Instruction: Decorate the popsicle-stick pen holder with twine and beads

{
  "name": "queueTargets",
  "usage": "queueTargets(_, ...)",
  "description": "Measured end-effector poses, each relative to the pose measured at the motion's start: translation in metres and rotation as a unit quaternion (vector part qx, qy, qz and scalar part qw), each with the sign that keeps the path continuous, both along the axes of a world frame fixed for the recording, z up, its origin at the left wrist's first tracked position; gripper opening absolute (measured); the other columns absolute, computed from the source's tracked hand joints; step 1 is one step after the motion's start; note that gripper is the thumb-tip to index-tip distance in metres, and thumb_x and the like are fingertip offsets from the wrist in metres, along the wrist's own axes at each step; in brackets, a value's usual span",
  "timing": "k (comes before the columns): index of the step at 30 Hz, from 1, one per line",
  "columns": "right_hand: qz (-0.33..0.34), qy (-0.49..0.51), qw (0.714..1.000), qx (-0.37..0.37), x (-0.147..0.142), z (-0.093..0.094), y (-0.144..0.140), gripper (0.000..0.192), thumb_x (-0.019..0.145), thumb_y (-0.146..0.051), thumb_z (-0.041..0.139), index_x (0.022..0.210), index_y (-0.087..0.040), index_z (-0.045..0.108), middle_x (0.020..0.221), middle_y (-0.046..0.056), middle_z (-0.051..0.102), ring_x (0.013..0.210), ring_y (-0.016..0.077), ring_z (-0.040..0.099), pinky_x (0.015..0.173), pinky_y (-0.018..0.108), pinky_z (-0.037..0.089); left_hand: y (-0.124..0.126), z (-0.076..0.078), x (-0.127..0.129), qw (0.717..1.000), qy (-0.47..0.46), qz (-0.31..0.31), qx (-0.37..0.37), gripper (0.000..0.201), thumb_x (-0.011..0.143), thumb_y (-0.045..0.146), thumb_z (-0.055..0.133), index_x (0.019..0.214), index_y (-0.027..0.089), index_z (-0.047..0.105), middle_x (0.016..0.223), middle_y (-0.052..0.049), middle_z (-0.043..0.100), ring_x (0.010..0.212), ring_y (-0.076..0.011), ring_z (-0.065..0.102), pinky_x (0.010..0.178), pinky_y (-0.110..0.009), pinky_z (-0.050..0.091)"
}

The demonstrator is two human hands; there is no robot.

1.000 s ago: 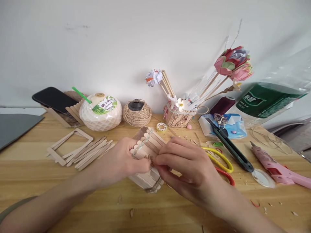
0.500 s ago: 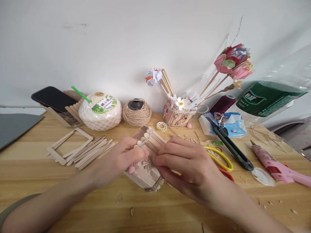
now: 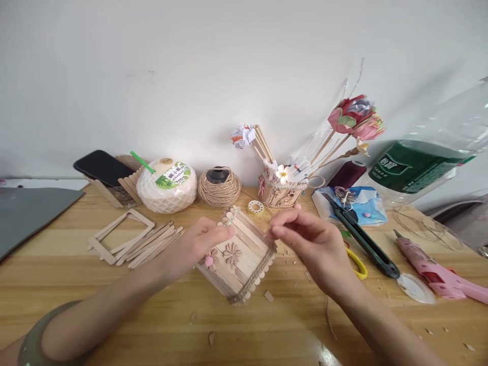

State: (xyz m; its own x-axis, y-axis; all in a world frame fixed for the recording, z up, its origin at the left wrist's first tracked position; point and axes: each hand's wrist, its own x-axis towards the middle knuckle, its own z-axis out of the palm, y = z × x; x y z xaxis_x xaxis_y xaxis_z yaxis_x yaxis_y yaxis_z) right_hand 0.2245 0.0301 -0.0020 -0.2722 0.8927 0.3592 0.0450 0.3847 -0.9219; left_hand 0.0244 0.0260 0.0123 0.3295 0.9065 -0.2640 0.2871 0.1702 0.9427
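My left hand (image 3: 204, 239) grips the upper left side of a craft-stick holder (image 3: 247, 249), thumb on its front. Rows of flat wooden sticks make up the holder, with rounded stick ends along its edges. Twine runs along its lower right border and small beads along the upper left one. Two petal-shaped wooden flowers decorate the front, one with a pink pompom (image 3: 209, 261) at its centre. My right hand (image 3: 308, 244) hovers by the holder's upper right corner, thumb and forefinger pinched together. Anything between those fingertips is too small to make out.
Craft sticks (image 3: 152, 246) and a stick frame (image 3: 102, 239) lie left. Behind stand a wrapped coconut (image 3: 165, 190), a twine ball (image 3: 219, 188) and a decorated flower holder (image 3: 284, 193). Rightward lie yellow-handled scissors (image 3: 360, 267), a utility knife (image 3: 366, 244) and a pink glue gun (image 3: 434, 269).
My right hand has come away from the holder's front to its right, uncovering the flower and twine border. My left hand keeps its grip. The whole view has shifted slightly.
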Motion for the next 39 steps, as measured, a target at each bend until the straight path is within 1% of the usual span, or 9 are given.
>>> queueTargets(2,-0.027,0.071,0.995,-0.066,0.002,-0.003,0.002,0.01,0.081,-0.027,0.063,0.075,-0.02,0.059,0.071,-0.002,0.059,0.067,0.0111,0.056,0.062,0.023,0.046,0.001,-0.001,0.0,1.0,-0.006,0.001,-0.005,0.039,0.074,0.047,0.048,0.048,0.02,0.038,0.052,0.005,0.036,0.051,-0.0115,0.04,0.049,-0.023,0.033)
queueTargets(4,-0.026,0.085,0.992,-0.085,0.001,-0.005,0.001,0.017,0.078,-0.028,0.065,0.069,-0.02,0.053,0.07,-0.003,0.055,0.065,0.0103,0.051,0.059,0.022,0.043,0.001,-0.001,0.0,1.0,-0.001,0.003,-0.01,0.04,0.072,0.048,0.049,0.048,0.02,0.036,0.053,0.005,0.033,0.052,-0.0117,0.04,0.048,-0.023,0.033)
queueTargets(7,-0.012,0.016,0.998,-0.059,-0.004,-0.006,-0.005,0.021,0.079,-0.024,0.064,0.066,-0.02,0.047,0.066,-0.004,0.049,0.06,0.0095,0.044,0.055,0.023,0.038,0.001,0.002,0.001,1.0,0.029,0.005,-0.01,0.038,0.069,0.049,0.052,0.049,0.02,0.037,0.053,0.006,0.033,0.051,-0.0118,0.039,0.048,-0.024,0.034)
queueTargets(11,-0.017,-0.076,0.997,0.002,-0.01,-0.001,-0.014,0.01,0.08,-0.018,0.059,0.074,-0.02,0.05,0.071,-0.003,0.049,0.065,0.0112,0.045,0.061,0.026,0.038,0.001,0.007,0.002,0.997,0.068,-0.034,0.0,0.028,0.067,0.041,0.055,0.053,0.018,0.047,0.051,0.006,0.04,0.05,-0.0108,0.038,0.048,-0.023,0.033)
queueTargets(17,-0.027,-0.158,0.987,-0.034,-0.02,0.003,-0.019,0.02,0.074,-0.024,0.064,0.071,-0.021,0.044,0.065,-0.005,0.042,0.059,0.0118,0.039,0.054,0.025,0.032,-0.006,0.006,0.004,0.999,0.031,0.004,0.011,0.037,0.069,0.048,0.049,0.047,0.021,0.037,0.052,0.005,0.037,0.053,-0.013,0.043,0.049,-0.023,0.04)
queueTargets(21,-0.062,-0.183,0.979,-0.06,-0.025,0.004,-0.022,0.019,0.071,-0.022,0.061,0.072,-0.021,0.042,0.069,-0.004,0.04,0.063,0.0137,0.04,0.057,0.026,0.032,-0.012,0.008,0.007,0.999,0.03,-0.008,0.025,0.039,0.072,0.05,0.044,0.047,0.022,0.033,0.051,0.005,0.032,0.051,-0.0136,0.042,0.048,-0.023,0.042)
queueTargets(30,-0.049,-0.183,0.971,-0.143,-0.027,0.016,-0.026,0.019,0.066,-0.019,0.058,0.07,-0.022,0.039,0.068,-0.004,0.038,0.066,0.0155,0.04,0.059,0.028,0.032,-0.023,0.012,0.014,0.998,0.042,0.053,0.012,0.038,0.072,0.048,0.045,0.048,0.022,0.03,0.052,0.004,0.031,0.055,-0.0153,0.044,0.049,-0.023,0.043)
queueTargets(35,-0.045,-0.159,0.976,-0.143,-0.028,0.013,-0.024,0.021,0.064,-0.02,0.057,0.066,-0.022,0.036,0.064,-0.005,0.036,0.061,0.0132,0.035,0.055,0.026,0.028,-0.021,0.009,0.013,1.0,0.03,0.003,-0.005,0.036,0.074,0.047,0.043,0.052,0.022,0.032,0.056,0.005,0.028,0.057,-0.0137,0.037,0.051,-0.022,0.043)
queueTargets(39,-0.037,-0.128,0.98,-0.146,-0.028,0.011,-0.022,0.02,0.061,-0.016,0.052,0.064,-0.022,0.033,0.061,-0.006,0.034,0.057,0.0108,0.03,0.051,0.023,0.025,-0.019,0.006,0.011,1.0,0.015,-0.022,0.007,0.036,0.079,0.046,0.04,0.053,0.021,0.031,0.056,0.005,0.027,0.054,-0.0118,0.032,0.046,-0.02,0.037)
